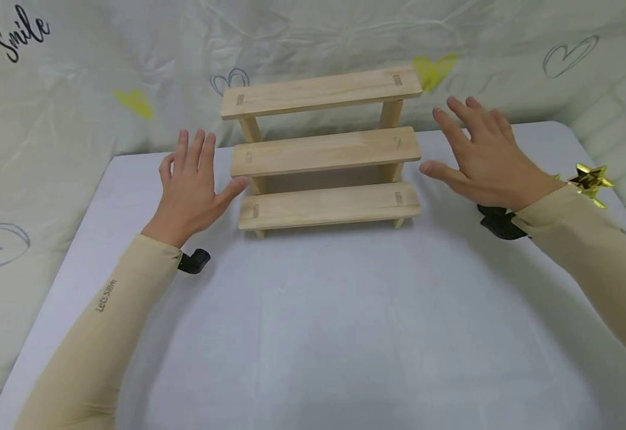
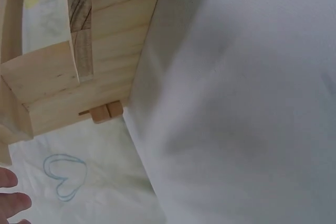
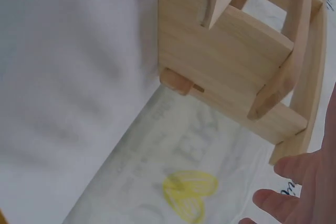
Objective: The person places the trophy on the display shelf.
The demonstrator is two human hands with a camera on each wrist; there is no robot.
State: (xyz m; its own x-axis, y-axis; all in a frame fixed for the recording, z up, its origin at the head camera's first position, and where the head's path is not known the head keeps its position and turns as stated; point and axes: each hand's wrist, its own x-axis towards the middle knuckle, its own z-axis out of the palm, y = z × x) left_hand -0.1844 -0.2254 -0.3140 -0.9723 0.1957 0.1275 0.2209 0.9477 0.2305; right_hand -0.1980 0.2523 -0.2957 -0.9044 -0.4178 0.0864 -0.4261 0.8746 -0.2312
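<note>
A three-tier wooden step shelf [image 1: 326,148] of pale wood stands upright toward the back of the white table. To its left is my left hand [image 1: 186,191], fingers straight and spread, the thumb overlapping the shelf's left end in the head view. On the other side my right hand [image 1: 484,152] hangs with spread fingers, its thumb pointing at the end of the middle tier. Neither hand holds anything. Both wrist views show the shelf's side panel [image 2: 113,35] from close by, with fingertips [image 3: 294,167] at the frame edge.
A shiny gold star-shaped bow [image 1: 591,179] lies on the table at the right, partly behind the right sleeve. The white-covered table [image 1: 339,310] reaches toward me. Behind it hangs a pale curtain [image 1: 167,54] printed with hearts and words. Black straps [image 1: 194,261] sit at the wrists.
</note>
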